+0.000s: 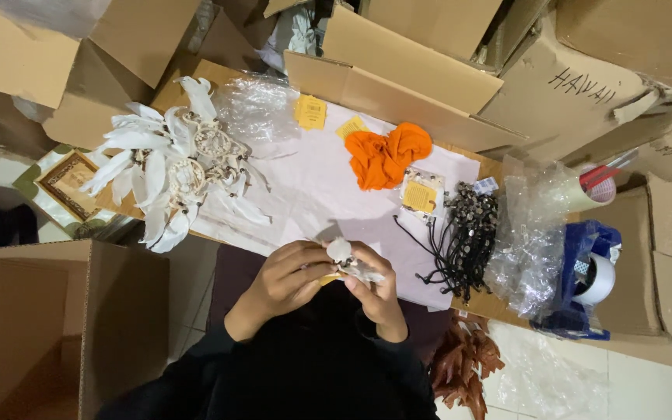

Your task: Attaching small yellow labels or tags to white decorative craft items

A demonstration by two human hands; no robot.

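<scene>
left hand (285,280): low in the middle of the view, just over the near edge of the surface (313,194); fingers curled together around a small white feathered piece (349,260), with a bit of yellow showing under it.
right hand (379,292): just beside the left, touching the same piece from the other side; fingers pinched on its feathers.
feathered piece: held between both hands, above the near edge of the white sheet (305,187), not resting on it.
dreamcatchers (176,171): a heap of white feathered hoops on the left part of the surface, well apart from the hands.
orange cloth (386,155): crumpled at the far middle of the sheet.
yellow tags (310,111): one lies far on the sheet near a clear bag (254,105), a smaller one just beside the cloth.
carded packet (420,194): a clear packet with a yellow card, just below the cloth.
cords (464,237): a dark bundle of beaded cords right of the hands, near the packet.
plastic wrap (530,241): crumpled clear film at the right end of the surface, beside the cords.
tape rolls (596,233): one on a blue holder, one clear roll further off, right of the wrap.
boxes (64,327): brown cartons ring the surface; an open one stands at the near left.
brown feathers (464,362): a bunch low at the right, beside the person's dark sleeve.
</scene>
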